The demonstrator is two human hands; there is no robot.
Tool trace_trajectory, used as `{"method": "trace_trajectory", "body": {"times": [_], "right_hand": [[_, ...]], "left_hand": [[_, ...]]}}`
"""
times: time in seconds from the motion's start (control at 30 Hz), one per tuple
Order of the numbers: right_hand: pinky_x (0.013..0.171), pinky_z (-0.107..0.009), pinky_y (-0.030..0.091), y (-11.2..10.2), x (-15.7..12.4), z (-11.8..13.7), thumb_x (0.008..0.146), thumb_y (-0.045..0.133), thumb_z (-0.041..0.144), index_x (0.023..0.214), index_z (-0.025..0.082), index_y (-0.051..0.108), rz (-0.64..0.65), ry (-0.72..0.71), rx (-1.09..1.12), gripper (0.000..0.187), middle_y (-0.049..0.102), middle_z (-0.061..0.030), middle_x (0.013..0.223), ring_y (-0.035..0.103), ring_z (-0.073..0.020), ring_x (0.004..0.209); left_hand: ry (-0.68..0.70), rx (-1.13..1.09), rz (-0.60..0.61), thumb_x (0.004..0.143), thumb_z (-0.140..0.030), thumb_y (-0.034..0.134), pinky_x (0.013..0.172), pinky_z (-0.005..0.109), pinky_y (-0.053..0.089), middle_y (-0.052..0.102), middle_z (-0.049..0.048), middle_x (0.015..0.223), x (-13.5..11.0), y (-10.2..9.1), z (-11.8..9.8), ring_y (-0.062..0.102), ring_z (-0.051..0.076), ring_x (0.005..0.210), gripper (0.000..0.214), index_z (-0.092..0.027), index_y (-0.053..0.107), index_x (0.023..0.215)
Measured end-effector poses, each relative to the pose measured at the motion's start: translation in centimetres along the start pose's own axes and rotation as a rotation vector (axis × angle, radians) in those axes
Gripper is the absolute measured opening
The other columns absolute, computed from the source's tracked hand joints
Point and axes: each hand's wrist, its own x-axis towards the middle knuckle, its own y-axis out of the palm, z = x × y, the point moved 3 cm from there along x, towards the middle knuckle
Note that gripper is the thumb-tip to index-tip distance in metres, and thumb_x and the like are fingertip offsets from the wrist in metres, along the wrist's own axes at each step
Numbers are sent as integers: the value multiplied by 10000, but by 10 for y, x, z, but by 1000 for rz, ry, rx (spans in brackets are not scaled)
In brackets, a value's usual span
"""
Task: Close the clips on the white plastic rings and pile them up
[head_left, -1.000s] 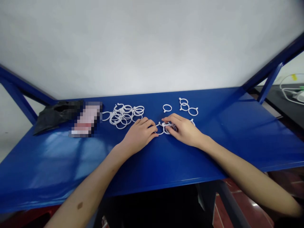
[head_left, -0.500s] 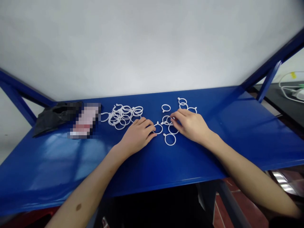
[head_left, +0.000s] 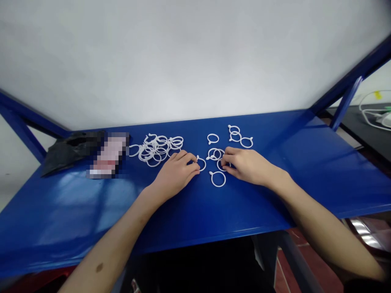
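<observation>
My left hand (head_left: 177,173) has its thumb and fingers pinched on the left edge of a thin white ring (head_left: 205,165) with a small knob. To the right, the fingertips of my right hand (head_left: 247,166) are closed on another white ring (head_left: 218,167), partly hidden behind them. Touching that one are overlapping rings (head_left: 210,150). Below lies a single ring (head_left: 218,186), and farther back is one more loose ring (head_left: 213,134). Beyond my right hand, a small group of rings (head_left: 234,127) lies on the table.
A tangled pile of white rings (head_left: 157,148) lies left of my hands on the blue table (head_left: 195,219). Farther left are a blurred-out flat object (head_left: 110,154) and a black plastic bag (head_left: 69,152). A white wall (head_left: 195,61) rises behind; blue frame bars flank both sides.
My right hand has moved slightly down, toward me, uncovering the rings behind it. My left hand has shifted slightly, and the ring at its fingers has moved a little left.
</observation>
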Motion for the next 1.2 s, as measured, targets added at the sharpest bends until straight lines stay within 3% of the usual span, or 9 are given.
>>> {"method": "trace_trajectory", "body": {"times": [0.17,0.27,0.4,0.53,0.63,0.77,0.9,1.0,1.2], "right_hand": [[620,-282,403,-4,0,0,958,525,251,966,189,696,-40,-9,54,183,645,-53,974,608,-145,726],[617,-276,397,-2,0,0,914,588,226,941,196,700,2,-15,92,119,643,-39,968,599,-135,714],[623,-271,395,0,0,-1,898,591,181,907,198,694,37,-23,126,104,645,-30,948,591,-131,708],[628,-260,400,2,-1,-3,864,625,153,919,197,686,44,-25,157,93,649,-33,961,608,-140,740],[625,-254,401,3,-1,-6,855,610,110,894,190,668,57,-18,162,107,652,-30,951,603,-133,727],[649,-261,424,-4,-3,-15,839,602,117,877,184,633,11,15,195,83,659,-28,897,594,-139,714],[707,-286,462,-13,-2,-25,853,584,130,886,179,598,-157,43,228,61,652,-34,864,607,-160,751],[760,-317,496,-9,3,-27,935,564,205,963,172,613,-263,-19,242,65,652,-64,942,624,-179,815],[864,-369,529,14,19,-23,1022,476,236,1047,172,674,-334,-205,232,209,664,-100,1067,627,-216,985]], "left_hand": [[5,-27,5,995,-248,524,865,378,461,669,60,987,2,-1,-2,548,220,967,157,-171,653,949],[-5,-46,-60,1006,-252,493,830,357,445,671,46,920,3,-6,-9,551,197,895,172,-175,628,932],[49,-5,-169,1002,-239,489,750,334,394,667,21,831,7,-7,-33,543,176,804,191,-182,613,867],[103,85,-214,985,-215,519,695,347,336,646,12,767,9,3,-62,524,180,742,184,-178,630,844],[113,110,-225,976,-181,528,688,349,319,631,9,754,9,12,-72,523,179,732,177,-171,634,834],[117,58,-188,989,-211,524,702,344,323,636,13,771,8,17,-70,536,183,759,188,-173,637,843],[127,-19,-143,988,-371,564,732,347,339,666,26,853,7,18,-65,549,194,811,232,-170,646,905],[134,-25,-110,989,-303,571,734,343,333,666,16,870,6,19,-62,552,188,824,165,-176,640,909],[94,-7,-56,1002,-264,542,728,344,326,660,10,866,6,15,-53,550,182,813,165,-177,629,893]]}}
